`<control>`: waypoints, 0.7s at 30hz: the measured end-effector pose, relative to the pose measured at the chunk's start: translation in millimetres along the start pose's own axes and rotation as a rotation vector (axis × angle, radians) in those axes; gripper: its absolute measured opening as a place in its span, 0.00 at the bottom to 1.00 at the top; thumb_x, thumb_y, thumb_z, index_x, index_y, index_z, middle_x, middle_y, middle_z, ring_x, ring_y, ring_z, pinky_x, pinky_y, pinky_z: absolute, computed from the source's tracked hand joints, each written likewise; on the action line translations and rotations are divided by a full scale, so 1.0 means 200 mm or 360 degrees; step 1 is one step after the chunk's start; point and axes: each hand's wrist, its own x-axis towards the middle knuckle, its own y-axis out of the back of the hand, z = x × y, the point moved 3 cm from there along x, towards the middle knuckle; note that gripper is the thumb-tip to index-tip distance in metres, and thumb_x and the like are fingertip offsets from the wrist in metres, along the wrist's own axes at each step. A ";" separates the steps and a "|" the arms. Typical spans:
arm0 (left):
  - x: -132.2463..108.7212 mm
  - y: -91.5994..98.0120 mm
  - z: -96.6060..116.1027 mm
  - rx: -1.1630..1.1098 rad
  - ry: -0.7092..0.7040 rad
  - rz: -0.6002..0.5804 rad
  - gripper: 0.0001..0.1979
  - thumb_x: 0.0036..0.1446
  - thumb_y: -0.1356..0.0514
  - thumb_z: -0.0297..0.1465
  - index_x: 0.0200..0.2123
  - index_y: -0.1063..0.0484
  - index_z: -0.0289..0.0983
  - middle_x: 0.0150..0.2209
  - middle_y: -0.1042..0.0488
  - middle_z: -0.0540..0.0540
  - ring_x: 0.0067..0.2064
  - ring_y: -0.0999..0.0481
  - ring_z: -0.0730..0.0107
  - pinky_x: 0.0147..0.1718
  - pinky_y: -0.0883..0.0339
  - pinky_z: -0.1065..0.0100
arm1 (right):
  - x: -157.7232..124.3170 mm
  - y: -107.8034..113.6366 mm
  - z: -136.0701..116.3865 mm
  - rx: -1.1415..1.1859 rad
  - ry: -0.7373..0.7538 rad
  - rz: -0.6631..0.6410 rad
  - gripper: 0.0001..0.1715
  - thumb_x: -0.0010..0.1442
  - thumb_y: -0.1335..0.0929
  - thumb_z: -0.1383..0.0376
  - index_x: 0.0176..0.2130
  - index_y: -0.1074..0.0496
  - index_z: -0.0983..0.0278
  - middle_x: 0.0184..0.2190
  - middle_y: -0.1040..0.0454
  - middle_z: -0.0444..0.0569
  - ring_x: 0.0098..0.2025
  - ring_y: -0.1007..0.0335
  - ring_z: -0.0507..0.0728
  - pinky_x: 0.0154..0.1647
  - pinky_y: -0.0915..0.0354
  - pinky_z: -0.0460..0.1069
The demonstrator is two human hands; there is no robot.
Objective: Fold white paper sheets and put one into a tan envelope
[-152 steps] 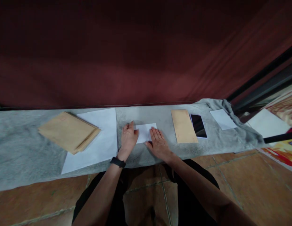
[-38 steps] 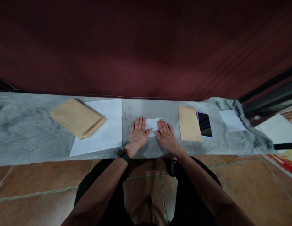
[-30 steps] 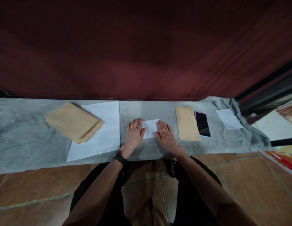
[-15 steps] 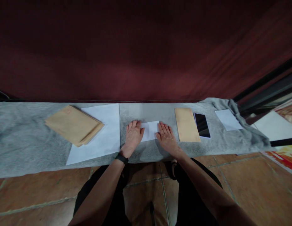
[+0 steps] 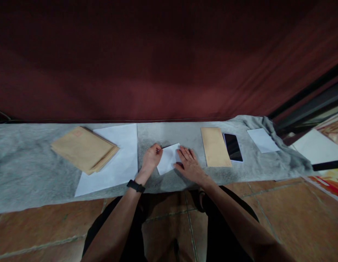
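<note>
A small folded sheet of white paper point(image 5: 167, 159) lies slightly turned on the grey cloth between my hands. My left hand point(image 5: 151, 158) is closed in a pinch at the paper's upper left corner, with a black band on the wrist. Flat on the right part of the paper rests my right hand point(image 5: 189, 163), its fingers stretched out. To the right of that hand is a single brown envelope point(image 5: 216, 147), beside a phone point(image 5: 233, 147) with a dark screen.
A stack of brown envelopes point(image 5: 84, 149) sits partly over large white sheets point(image 5: 122, 160) at the left. Another small white paper point(image 5: 263, 140) lies at the right. The grey cloth point(image 5: 24, 163) covers a long narrow surface against a dark red backdrop point(image 5: 169, 87).
My left hand has gone from lying flat on the paper to pinching its corner. The paper has turned a little, and more of it shows. My right hand stays flat on it.
</note>
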 end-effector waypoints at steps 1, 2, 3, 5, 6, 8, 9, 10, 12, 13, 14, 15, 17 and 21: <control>0.01 0.00 -0.01 -0.0117 0.0002 0.0024 0.07 0.56 0.39 0.25 0.27 0.26 0.41 0.29 0.23 0.50 0.32 0.25 0.66 0.35 0.37 0.67 | 0.00 0.00 -0.01 0.0011 0.0034 -0.0025 0.41 0.72 0.38 0.49 0.73 0.45 0.70 0.75 0.50 0.60 0.77 0.56 0.65 0.77 0.60 0.65; 0.01 -0.01 -0.02 -0.0255 0.0012 0.0038 0.07 0.54 0.39 0.25 0.26 0.27 0.41 0.27 0.24 0.51 0.31 0.26 0.66 0.34 0.37 0.67 | -0.01 0.00 -0.03 0.0022 0.0064 -0.0051 0.43 0.71 0.37 0.48 0.73 0.46 0.70 0.76 0.51 0.60 0.77 0.57 0.65 0.77 0.61 0.65; 0.02 -0.02 -0.03 -0.0396 0.0028 0.0043 0.07 0.53 0.38 0.25 0.24 0.28 0.41 0.26 0.25 0.51 0.31 0.27 0.67 0.34 0.37 0.68 | -0.01 0.01 -0.04 0.0034 0.0091 -0.0075 0.44 0.71 0.37 0.47 0.73 0.47 0.70 0.76 0.52 0.61 0.77 0.58 0.65 0.77 0.61 0.65; 0.03 -0.03 -0.06 -0.0620 0.0073 0.0027 0.07 0.50 0.38 0.25 0.22 0.29 0.41 0.23 0.27 0.53 0.28 0.29 0.69 0.31 0.38 0.69 | -0.01 0.01 -0.07 0.0063 0.0136 -0.0111 0.46 0.70 0.36 0.47 0.74 0.48 0.70 0.76 0.53 0.62 0.78 0.59 0.65 0.77 0.61 0.65; 0.04 -0.04 -0.06 -0.0687 0.0094 0.0014 0.06 0.49 0.38 0.26 0.22 0.29 0.40 0.22 0.28 0.53 0.27 0.29 0.69 0.30 0.38 0.69 | -0.01 0.01 -0.08 0.0078 0.0157 -0.0121 0.47 0.70 0.35 0.47 0.74 0.49 0.70 0.76 0.53 0.62 0.78 0.59 0.65 0.77 0.60 0.65; 0.03 -0.05 -0.07 -0.0752 0.0117 -0.0007 0.05 0.49 0.38 0.29 0.23 0.29 0.40 0.21 0.29 0.53 0.26 0.30 0.70 0.27 0.38 0.70 | -0.01 0.01 -0.10 0.0112 0.0208 -0.0127 0.48 0.68 0.34 0.48 0.74 0.49 0.69 0.76 0.54 0.62 0.78 0.59 0.65 0.78 0.59 0.64; 0.03 -0.05 -0.07 -0.0780 0.0122 -0.0011 0.04 0.49 0.38 0.30 0.23 0.29 0.40 0.22 0.29 0.53 0.25 0.31 0.70 0.27 0.39 0.70 | 0.00 0.02 -0.11 0.0131 0.0231 -0.0121 0.47 0.68 0.33 0.49 0.74 0.49 0.69 0.76 0.54 0.61 0.78 0.59 0.65 0.77 0.58 0.64; 0.02 -0.05 -0.07 -0.0814 0.0130 -0.0018 0.04 0.49 0.38 0.32 0.24 0.29 0.40 0.22 0.29 0.53 0.25 0.31 0.71 0.26 0.39 0.70 | 0.00 0.02 -0.12 0.0150 0.0247 -0.0111 0.46 0.68 0.33 0.50 0.74 0.49 0.68 0.76 0.54 0.60 0.78 0.58 0.64 0.77 0.57 0.63; 0.00 -0.05 -0.06 -0.0923 0.0182 -0.0059 0.06 0.48 0.36 0.35 0.26 0.27 0.40 0.22 0.29 0.53 0.24 0.31 0.71 0.23 0.40 0.71 | 0.02 0.04 -0.12 0.0187 0.0250 -0.0085 0.41 0.69 0.34 0.58 0.74 0.47 0.66 0.76 0.50 0.57 0.77 0.55 0.62 0.77 0.55 0.62; -0.01 -0.04 -0.05 -0.1004 0.0224 -0.0097 0.07 0.48 0.34 0.37 0.27 0.27 0.40 0.22 0.29 0.53 0.23 0.32 0.72 0.22 0.41 0.71 | 0.02 0.05 -0.12 0.0207 0.0233 -0.0070 0.39 0.69 0.36 0.63 0.74 0.46 0.65 0.75 0.47 0.56 0.76 0.52 0.61 0.77 0.53 0.61; -0.01 -0.04 -0.04 -0.1102 0.0276 -0.0141 0.10 0.48 0.33 0.39 0.28 0.26 0.39 0.22 0.29 0.53 0.23 0.32 0.72 0.21 0.42 0.71 | 0.03 0.07 -0.12 0.0229 0.0204 -0.0052 0.38 0.68 0.37 0.67 0.73 0.44 0.64 0.74 0.45 0.54 0.75 0.49 0.59 0.77 0.51 0.59; -0.02 -0.04 -0.03 -0.1216 0.0334 -0.0186 0.13 0.48 0.32 0.42 0.28 0.26 0.39 0.22 0.29 0.53 0.22 0.32 0.72 0.20 0.42 0.71 | 0.03 0.09 -0.11 0.0260 0.0171 -0.0028 0.38 0.66 0.38 0.70 0.73 0.43 0.63 0.73 0.42 0.53 0.74 0.46 0.58 0.76 0.49 0.58; -0.02 -0.03 -0.01 -0.1461 0.0450 -0.0281 0.20 0.52 0.34 0.51 0.30 0.26 0.39 0.23 0.27 0.50 0.23 0.29 0.70 0.21 0.38 0.70 | 0.05 0.13 -0.09 0.0389 0.0106 0.0049 0.38 0.65 0.40 0.73 0.72 0.41 0.61 0.72 0.38 0.50 0.72 0.42 0.57 0.75 0.46 0.57; -0.02 -0.04 0.04 -0.1839 0.0607 -0.0430 0.31 0.60 0.44 0.60 0.36 0.25 0.36 0.31 0.20 0.41 0.33 0.19 0.63 0.33 0.25 0.65 | 0.08 0.19 -0.04 0.1024 -0.0126 0.0279 0.28 0.70 0.41 0.65 0.66 0.31 0.60 0.65 0.28 0.50 0.67 0.34 0.58 0.70 0.39 0.56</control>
